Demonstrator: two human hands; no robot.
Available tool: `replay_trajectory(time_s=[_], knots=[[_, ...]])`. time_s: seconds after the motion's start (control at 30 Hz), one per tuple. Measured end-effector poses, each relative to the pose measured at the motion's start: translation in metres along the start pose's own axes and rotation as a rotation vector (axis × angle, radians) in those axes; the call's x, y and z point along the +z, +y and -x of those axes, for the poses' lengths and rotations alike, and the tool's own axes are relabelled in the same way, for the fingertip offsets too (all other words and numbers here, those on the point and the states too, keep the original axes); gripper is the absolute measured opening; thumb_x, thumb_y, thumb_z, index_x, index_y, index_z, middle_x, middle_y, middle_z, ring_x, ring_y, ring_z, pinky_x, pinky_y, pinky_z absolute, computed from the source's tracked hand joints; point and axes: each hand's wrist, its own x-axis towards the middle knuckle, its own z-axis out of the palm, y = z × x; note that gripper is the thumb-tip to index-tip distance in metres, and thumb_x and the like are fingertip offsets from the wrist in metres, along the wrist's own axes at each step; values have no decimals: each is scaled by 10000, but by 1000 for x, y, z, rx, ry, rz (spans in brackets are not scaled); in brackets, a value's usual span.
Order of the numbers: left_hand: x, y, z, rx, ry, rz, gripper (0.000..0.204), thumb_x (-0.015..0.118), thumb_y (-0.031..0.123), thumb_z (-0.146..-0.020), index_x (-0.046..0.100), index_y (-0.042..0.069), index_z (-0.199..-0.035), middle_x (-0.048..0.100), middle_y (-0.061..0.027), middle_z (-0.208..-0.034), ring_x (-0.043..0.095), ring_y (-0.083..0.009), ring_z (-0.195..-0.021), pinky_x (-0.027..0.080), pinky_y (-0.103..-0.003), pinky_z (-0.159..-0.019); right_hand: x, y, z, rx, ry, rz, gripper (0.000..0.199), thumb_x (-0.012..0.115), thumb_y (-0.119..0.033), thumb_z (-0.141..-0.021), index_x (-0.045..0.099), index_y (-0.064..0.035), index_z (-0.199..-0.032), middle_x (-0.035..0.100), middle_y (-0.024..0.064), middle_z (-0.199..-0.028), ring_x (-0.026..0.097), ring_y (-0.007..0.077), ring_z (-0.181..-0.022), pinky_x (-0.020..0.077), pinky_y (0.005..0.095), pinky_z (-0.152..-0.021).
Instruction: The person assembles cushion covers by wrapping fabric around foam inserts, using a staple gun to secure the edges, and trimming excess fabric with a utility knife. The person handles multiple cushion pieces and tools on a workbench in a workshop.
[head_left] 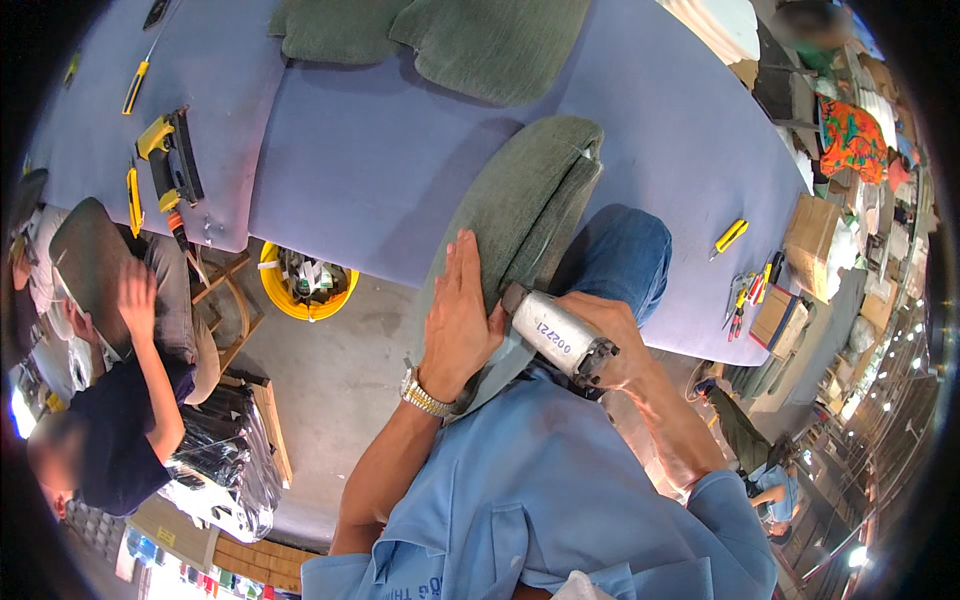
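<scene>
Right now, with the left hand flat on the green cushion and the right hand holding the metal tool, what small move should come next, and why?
Probably slide the metal tool a little further along the edge of the green cushion. The right hand already holds its nose against the fabric edge, beside the left hand, which lies flat and presses the cover down. The cushion stands on its edge against the purple table.

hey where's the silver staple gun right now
In the head view, just right of centre: the silver staple gun is gripped in the right hand, its nose against the green cushion, beside the flat left hand.
</scene>
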Motion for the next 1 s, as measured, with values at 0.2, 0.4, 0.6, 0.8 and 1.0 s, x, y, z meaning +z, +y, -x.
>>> replay_trajectory(time_s=[0.2, 0.4, 0.6, 0.8, 1.0], knots=[[5, -2, -1, -2, 30, 31, 986, 741, 34, -800, 182, -19, -1610, 299, -270, -1639, 312, -456, -1507, 370, -588, -1170, 6, 0, -7, 52, -49, 27, 523, 818, -161, -631, 659, 17, -1096, 665, 185, -985, 663, 424, -877, 540, 417, -772], [4, -4, 0, 28, 32, -9, 1000, 728, 6, -767, 184, -30, -1606, 302, -280, -1632, 324, -463, -1499, 378, -585, -1173, 4, -2, -3, 11, -21, 8, 537, 802, -149, -631, 662, 23, -1120, 674, 191, -1018, 672, 420, -902, 548, 416, -782], [11, -9, 1, 47, 51, 24, 1010, 726, -9, -752, 186, -32, -1605, 288, -281, -1639, 312, -461, -1508, 367, -598, -1174, 1, -6, 5, 34, -74, 62, 561, 803, -147, -617, 663, 26, -1131, 682, 184, -1032, 678, 418, -913, 553, 416, -789], [16, -3, 3, -46, 42, 62, 993, 734, 10, -777, 202, 0, -1615, 279, -267, -1649, 296, -464, -1516, 329, -613, -1186, 2, -4, -5, 90, -150, 101, 574, 822, -129, -595, 655, 27, -1121, 674, 181, -1011, 661, 414, -913, 545, 402, -788], [-8, -10, -4, 181, -49, 108, 1036, 786, 167, -832, 155, 59, -1646, 272, -259, -1662, 252, -399, -1553, 253, -455, -1255, 19, 9, 1, -97, 59, 33, 370, 784, -103, -710, 670, -29, -1055, 674, 141, -933, 648, 344, -782, 522, 360, -720]])
